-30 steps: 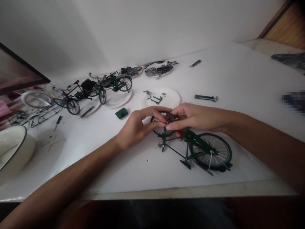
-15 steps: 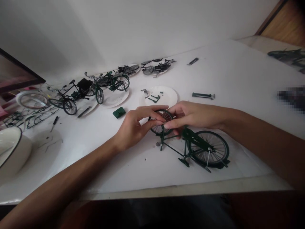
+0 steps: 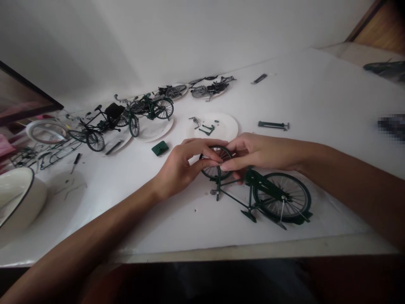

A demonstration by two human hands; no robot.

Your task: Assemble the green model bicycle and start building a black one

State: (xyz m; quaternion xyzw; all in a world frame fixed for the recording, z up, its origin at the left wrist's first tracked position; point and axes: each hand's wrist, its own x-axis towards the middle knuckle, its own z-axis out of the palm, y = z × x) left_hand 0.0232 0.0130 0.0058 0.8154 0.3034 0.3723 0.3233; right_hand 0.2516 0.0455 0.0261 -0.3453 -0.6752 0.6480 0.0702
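A dark green model bicycle (image 3: 249, 198) lies at the table's front, tipped over, its rear wheel (image 3: 282, 198) to the right. My left hand (image 3: 190, 164) pinches the front wheel (image 3: 210, 171) near its hub, thumb and forefinger closed on it. From the other side my right hand (image 3: 249, 154) grips the same wheel, thumb at the hub and fingers partly hidden behind the wheel and frame. Whether a small part sits between the fingertips is hidden. Just beyond the hands, a white paper plate (image 3: 232, 126) holds a few small green and silver parts.
Assembled model bicycles (image 3: 107, 120) stand at the back left, with more parts on plates behind. A green block (image 3: 160, 148), a screwdriver (image 3: 76, 162) and a white enamel basin (image 3: 38, 198) are on the left. Another green part (image 3: 274, 125) lies right of the plate.
The whole view has shifted slightly, so everything sits a little further right. Both hands keep their hold on the front wheel, with hardly any other movement.
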